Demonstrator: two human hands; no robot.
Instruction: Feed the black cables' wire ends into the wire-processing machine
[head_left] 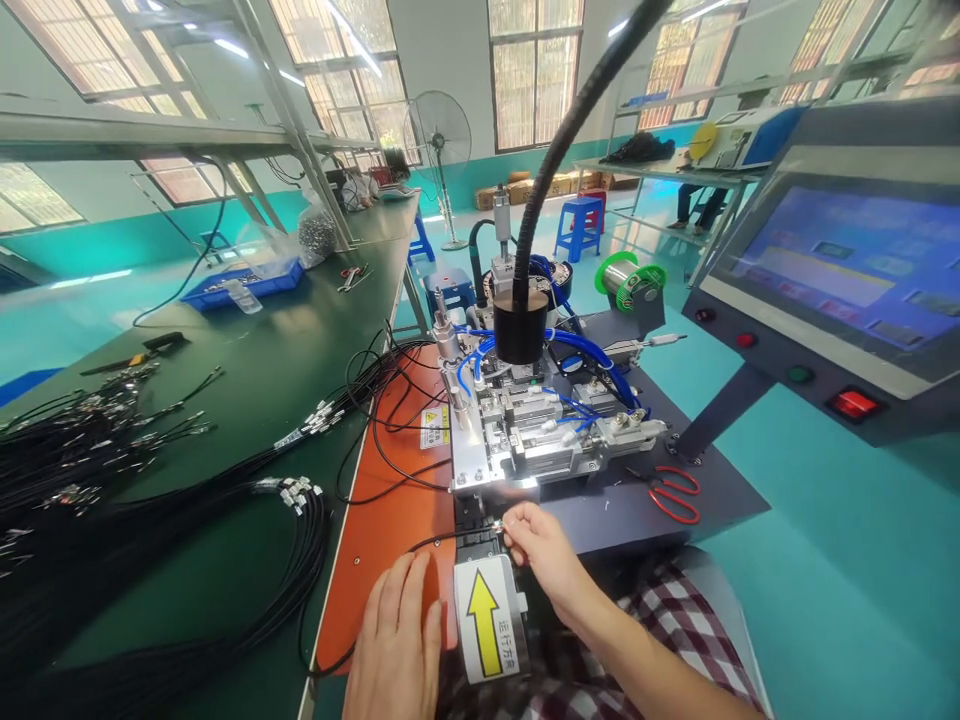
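Note:
My right hand (541, 552) pinches the small metal end of a black cable (444, 539) above the black track at the front of the machine (551, 450). From there the cable runs left, close to the fingertips of my left hand (397, 625). That hand lies over the orange board (397, 520) with its fingers stretched out; whether it touches the cable is hidden. Between my hands is a white label with a yellow arrow (484, 610). The machine carries silver cylinders and blue air tubes.
Bundles of black cables (247, 480) with metal ends cover the green bench (322, 330) at left, near a blue tray (244, 285). Red-handled scissors (679, 495) lie on the machine's base. A control screen (847, 260) stands at right, and a thick black hose (555, 150) arches overhead.

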